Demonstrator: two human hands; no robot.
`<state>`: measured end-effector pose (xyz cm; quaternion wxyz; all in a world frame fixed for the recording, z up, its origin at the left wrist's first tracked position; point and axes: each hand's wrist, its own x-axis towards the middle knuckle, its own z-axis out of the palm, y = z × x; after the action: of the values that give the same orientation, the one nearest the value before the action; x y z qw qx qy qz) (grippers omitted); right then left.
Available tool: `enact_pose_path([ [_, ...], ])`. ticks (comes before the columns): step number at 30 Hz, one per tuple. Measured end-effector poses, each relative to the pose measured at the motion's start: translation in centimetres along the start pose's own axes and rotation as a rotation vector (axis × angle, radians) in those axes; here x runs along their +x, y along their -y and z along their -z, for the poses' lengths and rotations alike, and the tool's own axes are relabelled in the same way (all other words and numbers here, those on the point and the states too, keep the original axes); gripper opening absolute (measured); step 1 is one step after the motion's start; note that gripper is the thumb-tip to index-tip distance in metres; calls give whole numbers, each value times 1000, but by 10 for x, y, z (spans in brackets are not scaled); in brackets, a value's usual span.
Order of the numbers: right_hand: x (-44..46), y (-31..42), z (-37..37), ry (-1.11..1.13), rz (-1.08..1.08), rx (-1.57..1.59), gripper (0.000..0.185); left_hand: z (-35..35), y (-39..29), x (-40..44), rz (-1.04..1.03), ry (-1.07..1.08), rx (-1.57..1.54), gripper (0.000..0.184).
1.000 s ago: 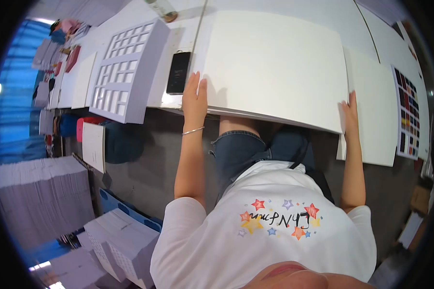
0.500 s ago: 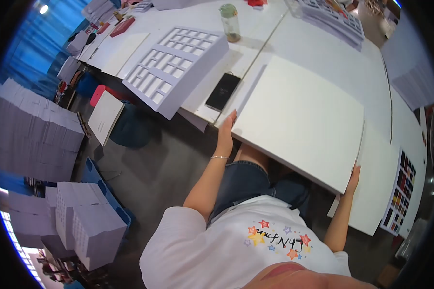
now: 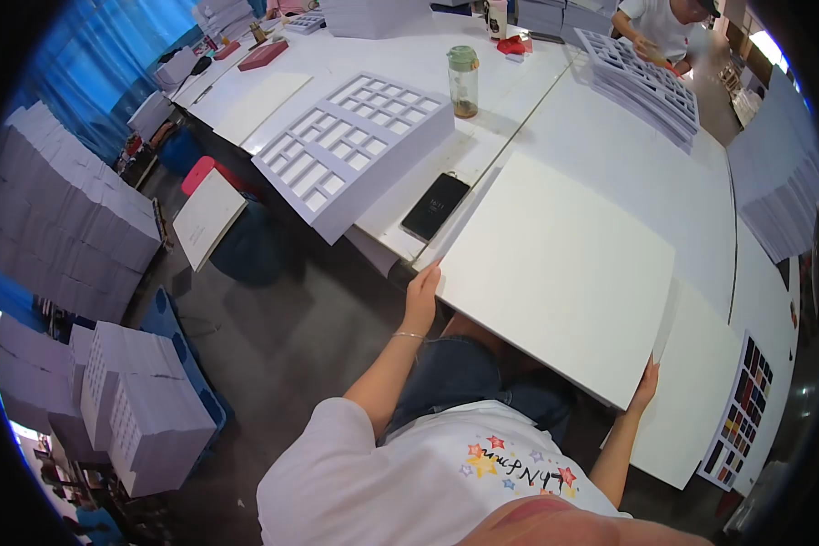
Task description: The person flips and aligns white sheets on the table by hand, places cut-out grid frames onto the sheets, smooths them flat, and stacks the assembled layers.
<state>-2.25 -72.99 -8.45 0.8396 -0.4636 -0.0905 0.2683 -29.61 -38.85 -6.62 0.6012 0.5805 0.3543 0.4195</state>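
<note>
Bracketing a large white rectangular panel [image 3: 560,273] with both bare hands

The panel lies at the centre of the frame, its near edge jutting past the white tabletop [image 3: 628,173]. The left hand [image 3: 421,296] is against its left edge near the front corner, the right hand [image 3: 644,384] against its right edge near the other. The two stand well apart with the panel between them; whether the fingers curl beneath, I cannot tell. As for progress, the panel is flanked by both hands and not released; its top face shows plain white, and how much handling remains cannot be read here.

Just right of it, at lower right, lies another pale flat board [image 3: 696,373], then a sheet of dark colour swatches [image 3: 742,409]. Left of it is a black phone [image 3: 435,207]; beyond, a white compartmented grid box [image 3: 359,150] sits at upper centre-left.
</note>
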Motion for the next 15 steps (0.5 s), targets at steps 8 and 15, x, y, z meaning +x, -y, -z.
enact_pose_path([
  [8, 4, -4, 10, 36, 44, -34, 54, 4, 8, 2, -146, 9, 102, 33],
  [15, 20, 1, 16, -174, 111, -64, 51, 9, 8, 12, -252, -208, 90, 31],
])
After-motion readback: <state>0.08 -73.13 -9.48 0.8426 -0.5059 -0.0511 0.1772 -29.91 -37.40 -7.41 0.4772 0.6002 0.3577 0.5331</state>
